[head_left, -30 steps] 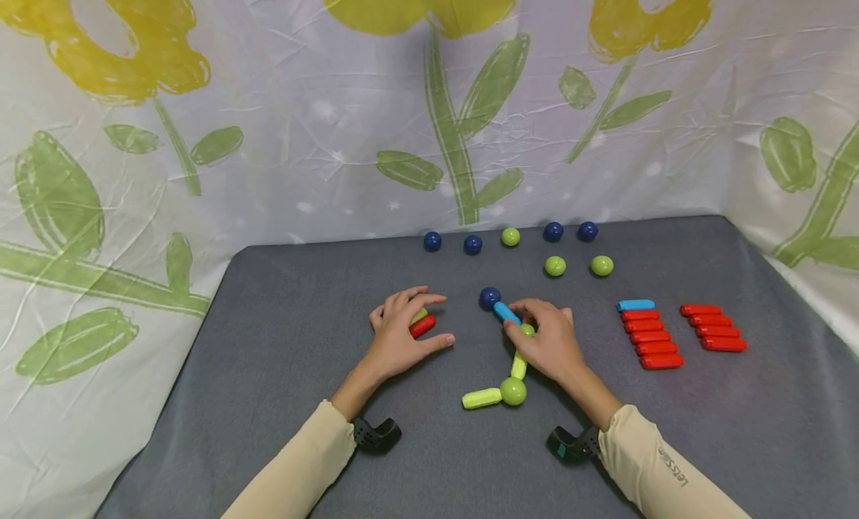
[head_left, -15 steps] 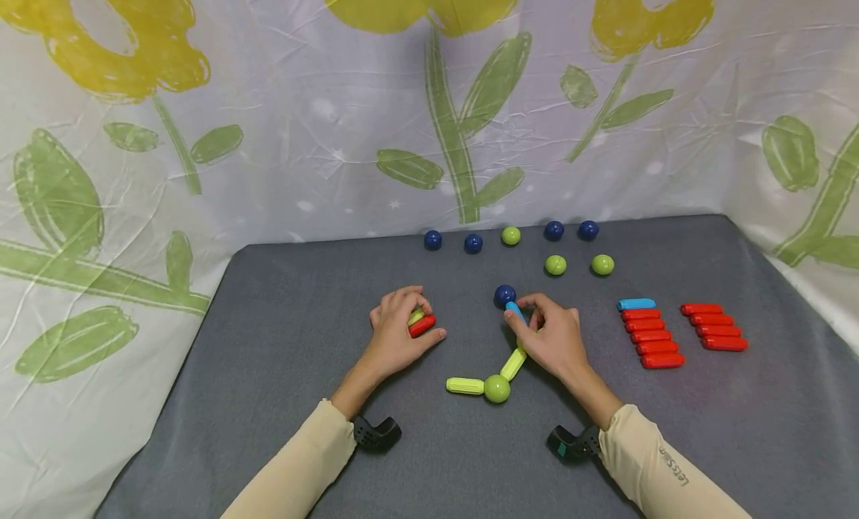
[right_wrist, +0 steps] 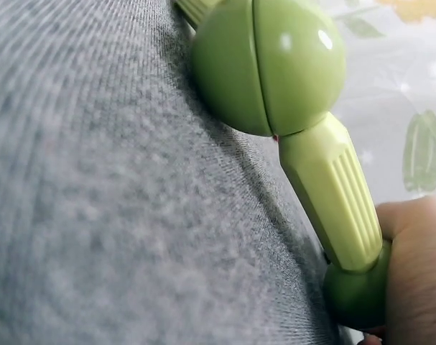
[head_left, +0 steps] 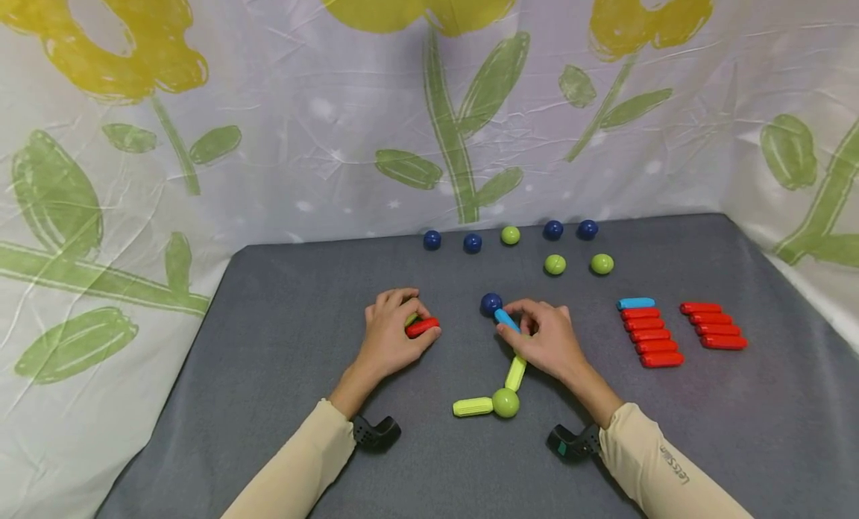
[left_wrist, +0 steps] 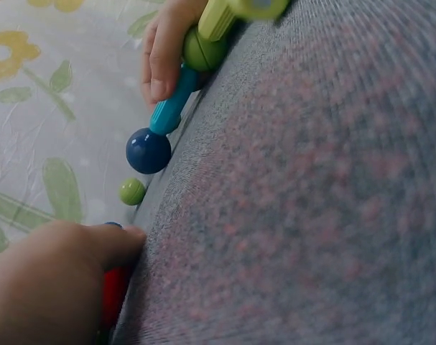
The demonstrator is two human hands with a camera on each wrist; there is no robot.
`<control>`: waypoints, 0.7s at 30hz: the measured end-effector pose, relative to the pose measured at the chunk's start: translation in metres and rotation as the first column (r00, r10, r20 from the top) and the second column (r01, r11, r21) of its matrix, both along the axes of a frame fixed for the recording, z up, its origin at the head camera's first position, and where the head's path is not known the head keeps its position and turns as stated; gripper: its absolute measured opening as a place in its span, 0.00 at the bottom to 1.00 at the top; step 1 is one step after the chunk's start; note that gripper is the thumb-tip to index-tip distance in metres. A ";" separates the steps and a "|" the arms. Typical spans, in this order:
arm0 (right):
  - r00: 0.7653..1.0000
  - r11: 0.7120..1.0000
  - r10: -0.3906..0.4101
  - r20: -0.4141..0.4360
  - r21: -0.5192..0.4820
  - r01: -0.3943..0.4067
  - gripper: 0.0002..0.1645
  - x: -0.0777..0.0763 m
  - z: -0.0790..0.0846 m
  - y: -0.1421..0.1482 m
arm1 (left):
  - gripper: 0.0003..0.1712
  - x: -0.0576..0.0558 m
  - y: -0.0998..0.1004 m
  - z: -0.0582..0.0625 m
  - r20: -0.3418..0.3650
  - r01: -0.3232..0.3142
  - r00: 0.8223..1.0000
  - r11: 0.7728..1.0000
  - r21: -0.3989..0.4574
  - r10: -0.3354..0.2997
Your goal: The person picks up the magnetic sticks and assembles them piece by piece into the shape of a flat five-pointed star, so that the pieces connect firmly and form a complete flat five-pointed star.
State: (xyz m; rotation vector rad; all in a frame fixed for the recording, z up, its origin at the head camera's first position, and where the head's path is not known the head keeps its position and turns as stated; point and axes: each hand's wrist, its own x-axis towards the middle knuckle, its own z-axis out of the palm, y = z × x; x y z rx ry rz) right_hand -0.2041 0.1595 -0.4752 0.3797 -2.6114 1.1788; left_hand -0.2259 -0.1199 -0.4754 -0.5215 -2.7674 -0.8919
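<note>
L hand (head_left: pixel 391 332), just L of ctr, was spread wide a sec ago, now curled in & gripping red stick (head_left: pixel 422 327). Lower ctr to ctr-R, the chain (head_left: pixel 515 373) has swung vs. a moment ago, its green ball (head_left: pixel 506 403) nearer frame bottom, its blue stick (head_left: pixel 506 321) pinched by R hand (head_left: pixel 546 341); prob. means red stick's secured & chain's joints hold.

Left hand (head_left: pixel 389 336) and right hand (head_left: pixel 548 340) curl palms-down.
</note>
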 end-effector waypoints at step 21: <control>0.964 0.962 0.266 0.005 -0.060 -0.265 0.13 0.005 0.000 -0.006 | 0.12 0.005 0.008 0.001 -0.014 0.045 0.999 0.999 0.027 -0.045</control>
